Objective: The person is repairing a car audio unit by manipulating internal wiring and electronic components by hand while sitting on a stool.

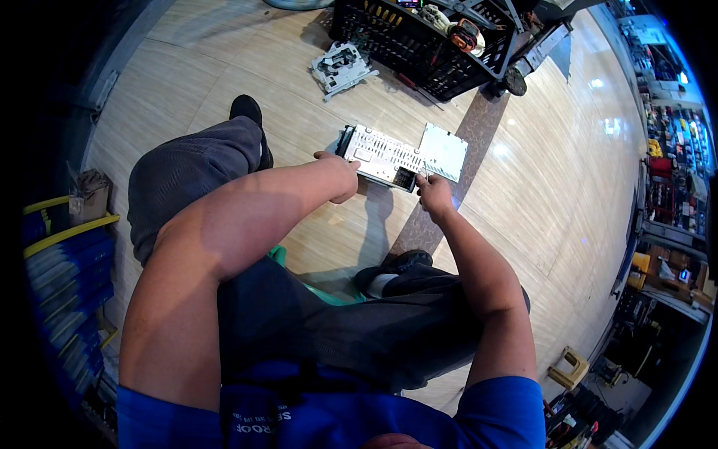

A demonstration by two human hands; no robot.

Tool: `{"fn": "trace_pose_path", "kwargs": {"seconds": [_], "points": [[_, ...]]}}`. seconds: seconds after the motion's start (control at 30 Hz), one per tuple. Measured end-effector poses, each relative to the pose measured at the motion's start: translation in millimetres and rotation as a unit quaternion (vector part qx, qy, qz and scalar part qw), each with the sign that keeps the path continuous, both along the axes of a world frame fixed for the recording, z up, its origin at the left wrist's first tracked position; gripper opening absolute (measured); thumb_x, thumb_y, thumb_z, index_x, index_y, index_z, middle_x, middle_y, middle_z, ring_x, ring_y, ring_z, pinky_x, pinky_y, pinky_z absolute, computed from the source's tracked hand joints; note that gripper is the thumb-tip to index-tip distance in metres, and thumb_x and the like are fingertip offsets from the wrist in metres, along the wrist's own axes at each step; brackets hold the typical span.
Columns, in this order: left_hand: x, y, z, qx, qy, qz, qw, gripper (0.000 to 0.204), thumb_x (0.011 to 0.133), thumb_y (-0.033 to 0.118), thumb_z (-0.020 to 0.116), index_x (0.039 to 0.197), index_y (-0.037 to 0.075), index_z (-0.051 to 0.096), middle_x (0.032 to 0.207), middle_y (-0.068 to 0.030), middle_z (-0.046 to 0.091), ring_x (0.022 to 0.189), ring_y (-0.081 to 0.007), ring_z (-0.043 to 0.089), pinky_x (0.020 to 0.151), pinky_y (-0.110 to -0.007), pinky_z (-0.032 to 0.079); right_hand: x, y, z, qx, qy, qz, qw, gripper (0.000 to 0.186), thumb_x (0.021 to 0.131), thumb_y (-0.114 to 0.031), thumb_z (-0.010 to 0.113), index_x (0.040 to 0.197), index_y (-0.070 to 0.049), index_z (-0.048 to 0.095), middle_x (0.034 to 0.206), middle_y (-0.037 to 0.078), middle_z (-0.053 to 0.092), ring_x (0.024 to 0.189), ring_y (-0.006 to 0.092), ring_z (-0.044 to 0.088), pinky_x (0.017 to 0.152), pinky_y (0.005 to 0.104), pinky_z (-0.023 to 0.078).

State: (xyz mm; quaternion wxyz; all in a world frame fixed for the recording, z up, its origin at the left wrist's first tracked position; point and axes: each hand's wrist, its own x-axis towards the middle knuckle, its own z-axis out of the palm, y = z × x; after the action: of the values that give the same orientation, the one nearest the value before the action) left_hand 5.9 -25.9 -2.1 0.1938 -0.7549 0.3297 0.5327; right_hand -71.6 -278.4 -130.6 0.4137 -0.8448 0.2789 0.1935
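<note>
A silvery metal box with slotted sides and a dark front edge, which looks like a car stereo [381, 152], is held in front of my knees. My left hand [342, 176] grips its left end, thumb on the near side. At the right end, beside a dark socket block, my right hand [435, 193] has its fingers pinched together against the unit. A thin thing may be in that pinch, but it is too small to make out. Just beyond the right hand is a flat pale metal plate [445, 151] with a row of slots, overlapping or touching the unit's end.
A white metal mechanism [340, 71] lies on the tiled floor [224, 75] farther off. Behind it stands a black plastic crate [419, 56] with tools and an orange meter [465, 35]. Blue bins [71, 277] are at the left, stocked shelves [677, 157] at the right, a yellowish block [570, 368] nearer.
</note>
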Motion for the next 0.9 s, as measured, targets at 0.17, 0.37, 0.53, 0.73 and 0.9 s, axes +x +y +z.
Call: {"fn": "trace_pose_path", "kwargs": {"seconds": [0.17,0.37,0.53,0.73,0.9], "points": [[0.3,0.8,4.6,-0.013,0.007,-0.010,1.000,0.079,0.081,0.015,0.068,0.151,0.019,0.031,0.162,0.0021,0.002,0.135,-0.0349,0.042,0.104,-0.062,0.036,-1.6,6.7,13.0,0.029,0.018,-0.018,0.999,0.034,0.097,-0.033,0.058,0.083,-0.001,0.060,0.064,0.004,0.053,0.046,0.0129,0.045,0.040,0.0292,0.035],[-3.9,1.8,7.5,-0.025,-0.026,-0.004,0.999,0.060,0.080,0.015,0.070,0.137,0.018,0.053,0.163,0.0059,0.004,0.131,-0.0257,0.048,0.095,-0.054,0.043,-3.3,6.1,18.5,0.040,0.023,-0.029,0.999,0.044,0.095,-0.036,0.058,0.084,0.005,0.066,0.065,0.012,0.062,0.054,0.0196,0.056,0.051,0.0363,0.044],[-3.1,3.5,4.3,-0.026,-0.024,-0.013,0.999,0.056,0.081,0.014,0.067,0.136,0.017,0.055,0.163,0.0050,0.004,0.130,-0.0253,0.049,0.094,-0.053,0.044,-3.7,8.8,24.6,0.068,0.033,-0.040,0.996,0.043,0.095,-0.036,0.057,0.082,0.005,0.064,0.065,0.010,0.060,0.051,0.0171,0.054,0.049,0.0338,0.043],[-2.8,1.8,0.7,-0.019,-0.030,-0.019,0.999,0.053,0.082,0.016,0.067,0.134,0.017,0.056,0.163,0.0041,0.003,0.128,-0.0257,0.051,0.092,-0.052,0.046,-3.7,8.3,32.0,0.068,0.041,-0.039,0.996,0.045,0.096,-0.038,0.055,0.087,0.005,0.065,0.067,0.010,0.061,0.051,0.0170,0.053,0.048,0.0330,0.043],[-2.3,1.9,-2.4,-0.010,-0.028,-0.012,0.999,0.052,0.083,0.016,0.067,0.134,0.016,0.057,0.163,0.0041,0.004,0.127,-0.0259,0.052,0.091,-0.052,0.047,-2.8,10.3,32.5,0.089,0.040,-0.050,0.994,0.038,0.099,-0.035,0.053,0.085,0.000,0.058,0.062,0.004,0.051,0.044,0.0120,0.043,0.039,0.0285,0.034]]}}
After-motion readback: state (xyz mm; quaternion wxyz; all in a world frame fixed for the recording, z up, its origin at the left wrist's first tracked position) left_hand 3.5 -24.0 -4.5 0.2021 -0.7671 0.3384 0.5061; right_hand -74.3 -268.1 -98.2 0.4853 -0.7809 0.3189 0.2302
